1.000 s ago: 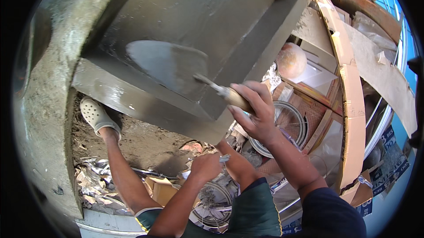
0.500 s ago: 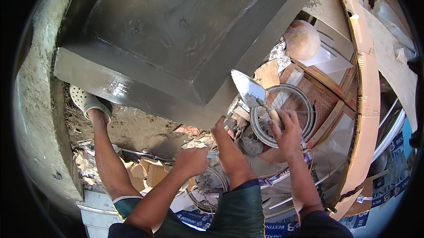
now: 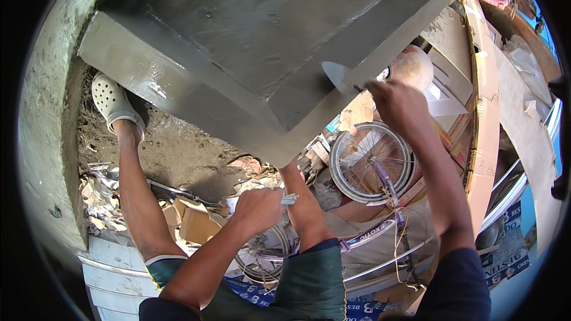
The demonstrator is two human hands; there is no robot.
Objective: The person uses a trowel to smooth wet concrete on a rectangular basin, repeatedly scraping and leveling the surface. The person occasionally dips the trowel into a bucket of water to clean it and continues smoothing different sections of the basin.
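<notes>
My right hand (image 3: 397,105) grips a pointed trowel (image 3: 338,75) by its handle. The trowel's blade lies over the right-hand rim of a grey, freshly smoothed cement basin (image 3: 363,29), close to its inner side. Whether the blade presses on the cement, I cannot tell. My left hand (image 3: 259,209) is closed in front of my body, below the basin's near corner. A short pale grey bar-like piece (image 3: 289,199) sticks out of that fist; the rest of it is hidden by my fingers. Wet patches shine on the basin's near-left rim.
My foot in a pale clog (image 3: 113,99) stands on dirt beside a rough cement wall (image 3: 44,118). To the right lie a bicycle wheel (image 3: 336,169), a purple bicycle frame (image 3: 372,235), a round stained ball-like object (image 3: 411,70) and a long cardboard strip (image 3: 485,136). Scraps and a torn carton (image 3: 199,223) litter the ground.
My right hand has moved up and away with the trowel, bringing its blade from beside the basin to over the right rim. My left hand stays closed at nearly the same place.
</notes>
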